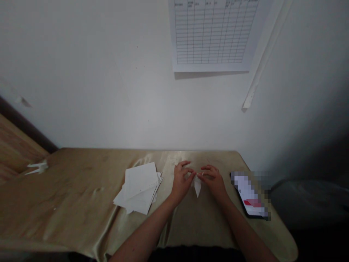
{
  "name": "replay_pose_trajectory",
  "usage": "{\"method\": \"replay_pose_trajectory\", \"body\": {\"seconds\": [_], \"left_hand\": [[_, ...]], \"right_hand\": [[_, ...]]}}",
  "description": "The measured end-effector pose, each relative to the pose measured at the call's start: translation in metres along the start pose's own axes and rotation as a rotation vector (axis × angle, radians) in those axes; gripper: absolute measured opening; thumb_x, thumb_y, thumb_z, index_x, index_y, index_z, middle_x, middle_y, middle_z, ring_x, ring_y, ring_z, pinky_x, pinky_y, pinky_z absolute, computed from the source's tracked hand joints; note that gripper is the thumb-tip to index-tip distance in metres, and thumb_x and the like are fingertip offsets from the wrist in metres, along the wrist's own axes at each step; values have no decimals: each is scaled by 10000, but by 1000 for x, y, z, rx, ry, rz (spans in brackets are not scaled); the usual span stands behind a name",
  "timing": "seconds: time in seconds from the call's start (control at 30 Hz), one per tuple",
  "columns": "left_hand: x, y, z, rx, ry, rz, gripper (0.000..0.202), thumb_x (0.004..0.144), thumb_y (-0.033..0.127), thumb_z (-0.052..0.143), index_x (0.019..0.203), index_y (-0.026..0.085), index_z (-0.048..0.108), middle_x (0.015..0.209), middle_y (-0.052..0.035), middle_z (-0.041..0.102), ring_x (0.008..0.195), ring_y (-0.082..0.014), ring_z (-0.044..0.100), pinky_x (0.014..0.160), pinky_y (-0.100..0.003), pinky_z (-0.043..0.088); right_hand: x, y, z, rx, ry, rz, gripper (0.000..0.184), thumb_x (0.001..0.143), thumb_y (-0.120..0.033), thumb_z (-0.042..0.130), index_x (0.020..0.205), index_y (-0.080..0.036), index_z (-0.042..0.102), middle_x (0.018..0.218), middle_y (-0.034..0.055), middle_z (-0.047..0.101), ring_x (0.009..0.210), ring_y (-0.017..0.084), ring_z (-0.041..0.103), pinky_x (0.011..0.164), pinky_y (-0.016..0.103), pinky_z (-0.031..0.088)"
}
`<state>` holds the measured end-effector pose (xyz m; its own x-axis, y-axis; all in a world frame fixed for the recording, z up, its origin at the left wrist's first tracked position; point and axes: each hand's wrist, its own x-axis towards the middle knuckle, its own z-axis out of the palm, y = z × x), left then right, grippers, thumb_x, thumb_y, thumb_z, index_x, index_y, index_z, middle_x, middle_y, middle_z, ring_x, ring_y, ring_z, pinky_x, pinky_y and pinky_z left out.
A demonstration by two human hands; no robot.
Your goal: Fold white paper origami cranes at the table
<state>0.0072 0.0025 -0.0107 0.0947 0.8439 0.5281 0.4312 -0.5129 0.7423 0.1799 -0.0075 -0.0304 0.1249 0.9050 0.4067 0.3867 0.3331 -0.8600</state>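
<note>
Folded white paper (197, 189) is held just above or on the bench (201, 225), in front of the person; whether the cloth is touched by it cannot be told. Its upper end is pinched between the thumb and fingertips of the left hand (181, 182) and those of the right hand (215, 181), which are brought almost together there. The other fingers are loosely curled and spread. A narrow, plain strip is shown below the fingertips, tapered to a sharp point that is aimed toward the person; the upper part is mostly hidden by the fingers.

To the left of the hands, a loose pile of white paper sheets (140, 183) is fanned out at uneven angles, with a row of small dark marks seen along some edges. To the right, a smartphone (249, 198) is laid with its lit screen up, partly blurred by pixels. The bench is covered by a creased, shiny gold-brown cloth (81, 203). Farther out, a small white object (40, 166) is seen at the far left, and a printed grid sheet (212, 36) is fixed to the white wall (109, 91).
</note>
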Motion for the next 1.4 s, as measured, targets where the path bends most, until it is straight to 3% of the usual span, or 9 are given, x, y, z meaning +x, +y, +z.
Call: {"method": "replay_pose_trajectory", "body": {"seconds": [0.37, 0.7, 0.9, 1.4], "left_hand": [[1, -3, 2, 72, -104, -9, 87, 776, 336, 777, 784, 253, 748, 1282, -63, 596, 1230, -280, 522, 1104, -592, 317], [0, -1, 0, 78, -127, -36, 45, 830, 256, 708, 791, 236, 719, 1315, -71, 589, 1272, -275, 512, 1148, -665, 181], [0, 0, 0, 56, -164, -66, 60, 835, 240, 700, 779, 231, 716, 1320, -75, 590, 1287, -279, 507, 1149, -695, 109], [1, -4, -1, 12, -108, -16, 40, 819, 286, 723, 800, 252, 730, 1313, -67, 588, 1267, -265, 514, 1118, -570, 333]], "right_hand": [[1, -1, -4, 23, 20, 42, 251, 739, -507, 727, 717, -258, 740, 1075, 77, 652, 1116, 264, 550, 1024, 468, 400], [1, -3, -2, -34, 17, -17, 238, 826, -483, 650, 760, -280, 755, 1013, 74, 655, 1159, 267, 494, 1061, 490, 369], [1, -4, -4, -46, 19, -7, 217, 802, -471, 677, 745, -271, 739, 1043, 70, 649, 1130, 263, 510, 1041, 487, 382], [-1, -8, -4, -88, -15, -49, 252, 822, -495, 646, 763, -261, 718, 1096, 83, 587, 1155, 266, 489, 1059, 494, 376]]}}
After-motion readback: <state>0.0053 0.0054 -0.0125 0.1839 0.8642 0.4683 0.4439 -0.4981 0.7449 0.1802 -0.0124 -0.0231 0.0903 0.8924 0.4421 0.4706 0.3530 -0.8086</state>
